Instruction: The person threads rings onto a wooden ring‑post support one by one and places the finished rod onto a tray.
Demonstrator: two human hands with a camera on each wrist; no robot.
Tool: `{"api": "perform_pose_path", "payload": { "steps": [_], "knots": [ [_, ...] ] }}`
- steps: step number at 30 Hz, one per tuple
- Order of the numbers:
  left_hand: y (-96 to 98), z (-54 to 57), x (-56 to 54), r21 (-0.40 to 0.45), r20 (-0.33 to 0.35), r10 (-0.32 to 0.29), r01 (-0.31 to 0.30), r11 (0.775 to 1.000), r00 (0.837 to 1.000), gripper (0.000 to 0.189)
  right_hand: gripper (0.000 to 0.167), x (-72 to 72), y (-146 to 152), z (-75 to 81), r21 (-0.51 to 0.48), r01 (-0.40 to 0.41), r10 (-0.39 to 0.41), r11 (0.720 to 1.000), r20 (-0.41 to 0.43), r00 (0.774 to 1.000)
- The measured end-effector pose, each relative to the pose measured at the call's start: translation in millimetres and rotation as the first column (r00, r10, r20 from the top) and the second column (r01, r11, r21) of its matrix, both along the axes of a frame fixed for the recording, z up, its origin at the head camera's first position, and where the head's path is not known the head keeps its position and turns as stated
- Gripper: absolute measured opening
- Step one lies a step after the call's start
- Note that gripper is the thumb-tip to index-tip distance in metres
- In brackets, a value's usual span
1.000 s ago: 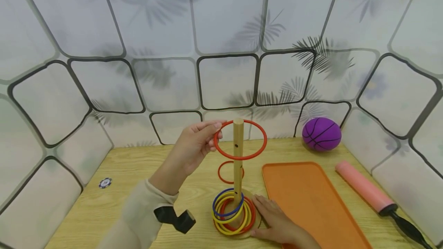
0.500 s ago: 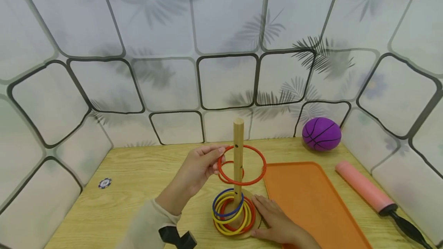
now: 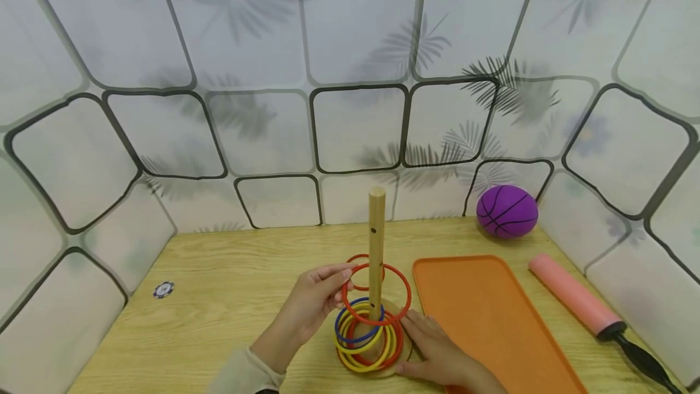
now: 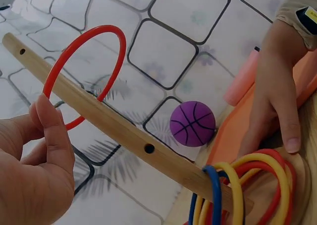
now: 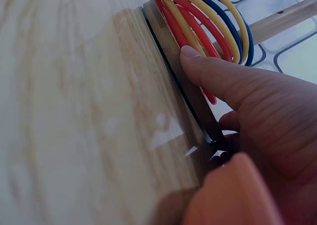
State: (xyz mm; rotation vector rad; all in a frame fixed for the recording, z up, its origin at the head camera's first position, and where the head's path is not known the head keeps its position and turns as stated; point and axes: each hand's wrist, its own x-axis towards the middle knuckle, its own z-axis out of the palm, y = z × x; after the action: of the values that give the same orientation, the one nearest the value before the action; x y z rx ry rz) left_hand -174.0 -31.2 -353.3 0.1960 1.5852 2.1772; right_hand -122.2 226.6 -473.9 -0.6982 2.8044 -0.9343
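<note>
My left hand (image 3: 314, 300) pinches a red ring (image 3: 409, 297) between thumb and fingers. That ring encircles the wooden post (image 3: 376, 230) low down, a little above the stacked rings; the left wrist view shows the post passing through it. Around the foot of the post lie several rings: a blue ring (image 3: 353, 342), yellow rings (image 3: 358, 370) and red ones, some tilted. My right hand (image 3: 437, 351) holds the edge of the round wooden base (image 3: 407, 352). In the right wrist view its thumb (image 5: 198, 61) lies on the base's edge, with the other fingers partly hidden.
Another red ring (image 3: 358, 256) lies behind the post. To the right are an orange tray (image 3: 481, 303), a purple basketball (image 3: 507, 211) and a pink hand pump (image 3: 574, 293) with a black end. A poker chip (image 3: 163, 290) sits at the left of the table.
My left hand has lowered the red ring from the top of the post to near its foot, keeping it around the post. The right hand has stayed at the base.
</note>
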Motion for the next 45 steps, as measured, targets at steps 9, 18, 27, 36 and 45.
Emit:
{"api": "perform_pose_path", "payload": {
  "steps": [9,18,27,36,45],
  "knots": [
    [-7.7,-37.3,-0.2,-0.025,0.020,0.011,-0.011,1.000,1.000,0.029,0.091,0.0,0,1.3,0.004,-0.003,0.003,1.000,-0.006,1.000],
    [-13.3,-75.4,-4.1,-0.072,0.025,0.017,-0.015,0.997,1.000,0.032,0.093,-0.5,-1,1.4,0.009,-0.006,0.006,1.000,-0.010,1.000],
    [-19.9,-97.7,-3.5,-0.116,-0.004,0.007,-0.008,0.993,1.000,0.033,0.092,0.5,-1,1.8,0.013,-0.018,0.018,1.000,-0.032,0.999],
    [-28.8,-101.9,-5.0,-0.183,0.009,0.007,-0.005,0.983,1.000,0.030,0.093,-1.4,2,-0.3,0.018,-0.015,0.015,1.000,-0.032,0.999],
    [-44.8,-104.3,-11.5,-0.221,0.005,0.023,-0.021,0.975,1.000,0.037,0.093,0.1,0,-1.4,0.026,-0.013,0.015,1.000,-0.074,0.997]
  ]
}}
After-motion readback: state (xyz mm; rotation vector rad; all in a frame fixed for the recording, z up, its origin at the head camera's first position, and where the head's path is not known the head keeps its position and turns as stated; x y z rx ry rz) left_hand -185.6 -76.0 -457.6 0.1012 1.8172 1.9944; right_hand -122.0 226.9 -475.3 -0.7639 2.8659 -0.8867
